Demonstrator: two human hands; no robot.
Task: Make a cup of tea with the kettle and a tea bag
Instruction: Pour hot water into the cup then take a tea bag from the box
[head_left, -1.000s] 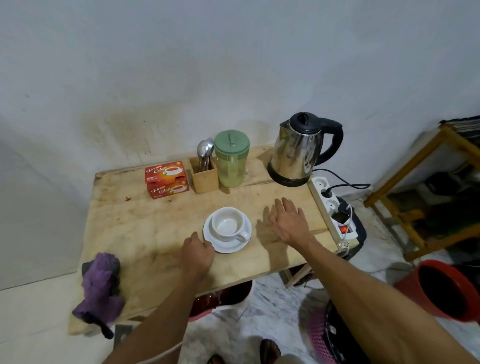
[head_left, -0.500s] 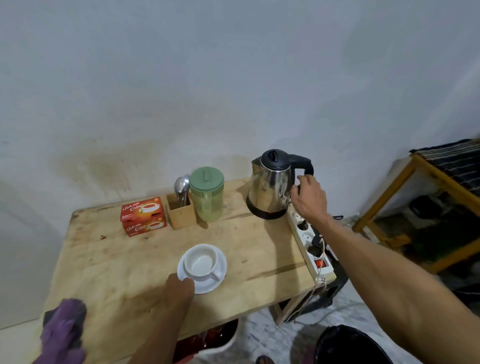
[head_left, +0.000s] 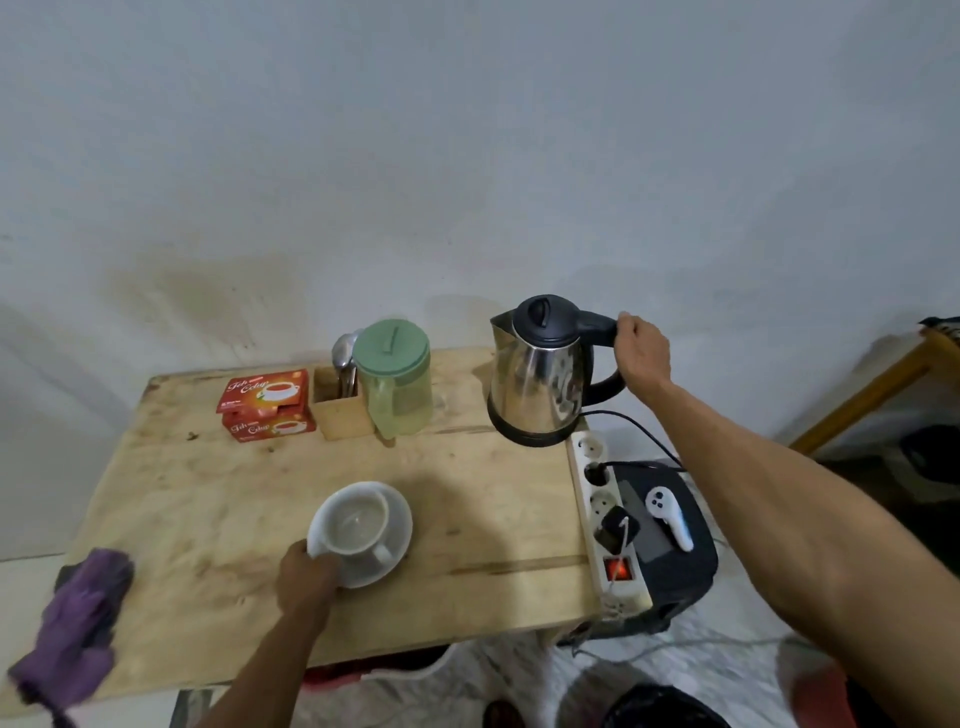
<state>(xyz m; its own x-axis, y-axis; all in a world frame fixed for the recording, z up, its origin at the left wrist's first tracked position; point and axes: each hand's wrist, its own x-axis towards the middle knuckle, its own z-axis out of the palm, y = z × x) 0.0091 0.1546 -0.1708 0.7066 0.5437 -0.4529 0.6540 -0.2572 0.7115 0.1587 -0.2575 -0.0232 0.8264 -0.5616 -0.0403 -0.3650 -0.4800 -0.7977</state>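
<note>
A steel kettle (head_left: 537, 384) with a black lid and handle stands on its base at the table's back right corner. My right hand (head_left: 640, 351) is wrapped around the top of its handle. A white cup (head_left: 356, 522) sits empty on a white saucer (head_left: 397, 540) near the table's front middle. My left hand (head_left: 306, 577) grips the saucer's near left rim. Two red tea bag boxes (head_left: 266, 405) are stacked at the back left of the wooden table (head_left: 208, 519).
A wooden holder with spoons (head_left: 343, 410) and a green-lidded jar (head_left: 396, 379) stand between the boxes and the kettle. A white power strip (head_left: 605, 514) runs along the table's right edge. A purple cloth (head_left: 78, 623) lies at the front left corner. A wooden rack (head_left: 883, 384) stands at right.
My right hand went from flat on the table to the kettle's handle and now grips it higher up. My left hand moved from beside the saucer onto its rim.
</note>
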